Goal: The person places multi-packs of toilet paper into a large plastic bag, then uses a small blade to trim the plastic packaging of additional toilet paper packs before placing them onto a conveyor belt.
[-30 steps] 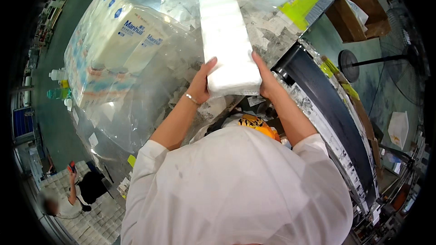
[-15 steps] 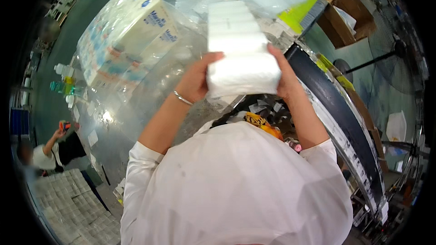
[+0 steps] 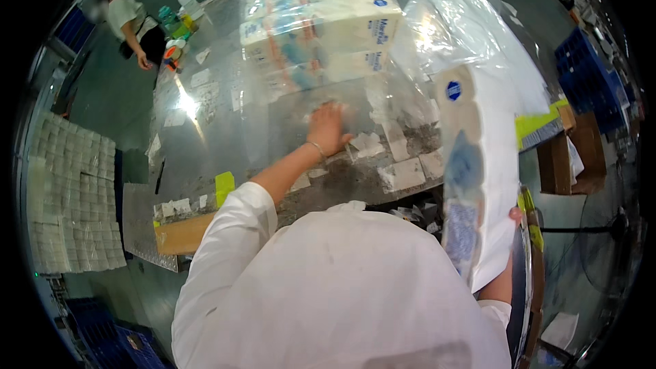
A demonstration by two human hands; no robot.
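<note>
My left hand (image 3: 329,128) lies with its fingers stretched out on the loose clear plastic bag (image 3: 273,119) spread over the metal table. Beyond it, the bag surrounds a block of stacked tissue packs (image 3: 321,20), white with blue and orange print. On the right, a long row of tissue packs (image 3: 471,171) stands tilted along my right side, its printed face turned left. My right hand (image 3: 516,216) grips this row from its right edge; only a bit of the fingers shows, and the rest is hidden behind the packs.
Paper scraps and labels (image 3: 400,175) litter the worn metal table (image 3: 205,184). Clear plastic sheets (image 3: 471,41) lie at the far right. Bottles (image 3: 181,17) and tape stand at the far left, near another person (image 3: 133,24). A cardboard box (image 3: 581,154) sits right; stacked white packs (image 3: 72,195) stand left.
My left hand has let go of the row of tissue packs and come down on the plastic bag. My right hand has swung the row to my right side. The view has turned left.
</note>
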